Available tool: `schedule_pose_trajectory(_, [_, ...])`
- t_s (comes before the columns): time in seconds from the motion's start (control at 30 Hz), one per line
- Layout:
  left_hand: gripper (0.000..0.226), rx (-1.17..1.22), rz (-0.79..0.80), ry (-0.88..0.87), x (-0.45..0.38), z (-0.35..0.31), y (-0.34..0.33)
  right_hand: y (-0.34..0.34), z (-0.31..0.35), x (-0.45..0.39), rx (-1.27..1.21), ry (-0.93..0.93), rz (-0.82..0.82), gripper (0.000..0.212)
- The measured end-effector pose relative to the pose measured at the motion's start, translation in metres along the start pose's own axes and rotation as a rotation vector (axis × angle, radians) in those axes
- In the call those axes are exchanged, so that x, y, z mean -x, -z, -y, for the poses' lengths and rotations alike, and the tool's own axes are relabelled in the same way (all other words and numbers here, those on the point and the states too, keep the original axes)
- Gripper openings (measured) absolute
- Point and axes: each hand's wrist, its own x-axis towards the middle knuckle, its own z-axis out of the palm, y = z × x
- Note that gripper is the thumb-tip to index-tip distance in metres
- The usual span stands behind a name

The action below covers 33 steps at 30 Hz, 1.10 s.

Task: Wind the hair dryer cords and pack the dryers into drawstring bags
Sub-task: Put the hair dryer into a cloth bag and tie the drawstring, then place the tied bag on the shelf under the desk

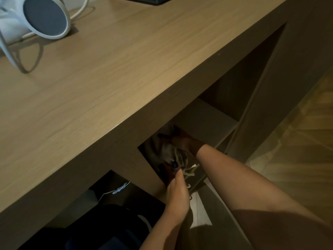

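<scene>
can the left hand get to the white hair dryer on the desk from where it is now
Probably not directly: the left hand grips the drawstring bag in the compartment under the desk, whose top lies between it and the hair dryer.

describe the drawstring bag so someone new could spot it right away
Start at the wooden desk and drop below its front edge to the open shelf compartment on the right. The drawstring bag sits there in shadow, gripped by the left hand and right hand. It is the only crumpled grey-beige cloth, with pale cords dangling.

hair dryer [36, 18] cut off by the upper left edge; drawstring bag [162, 150] half hidden in shadow under the desk [108, 69].
</scene>
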Motion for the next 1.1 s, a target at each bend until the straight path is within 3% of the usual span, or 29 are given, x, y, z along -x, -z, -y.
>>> schedule_pose_trajectory(0.17, [0.063, -0.048, -0.029, 0.004, 0.006, 0.001, -0.004, 0.012, -0.001, 0.017, 0.028, 0.062, -0.022, 0.06])
schedule_pose_trajectory(0.33, [0.06, -0.123, -0.042, -0.056, 0.021, -0.002, -0.003, 0.018, 0.001, 0.055, 0.151, 0.153, -0.035, 0.035])
schedule_pose_trajectory(0.47, [0.051, -0.194, -0.009, -0.176, 0.038, -0.001, -0.003, 0.029, -0.018, 0.091, 0.09, 0.049, -0.081, 0.026])
schedule_pose_trajectory(0.57, [0.064, -0.29, 0.027, -0.264, 0.057, 0.001, -0.001, 0.031, -0.023, 0.123, 0.172, 0.063, -0.136, 0.018])
schedule_pose_trajectory(0.73, [0.071, -0.355, 0.069, -0.431, 0.09, 0.006, 0.016, 0.025, -0.003, 0.178, 0.29, 0.181, -0.175, 0.04])
schedule_pose_trajectory(0.87, [0.077, -0.383, 0.031, -0.591, 0.11, 0.007, 0.037, 0.016, 0.024, 0.216, 0.338, 0.327, -0.199, 0.034])
schedule_pose_trajectory(1.1, [0.064, -0.503, -0.046, -0.832, 0.177, -0.008, 0.081, -0.014, 0.077, 0.279, 0.455, 0.602, -0.223, 0.026])
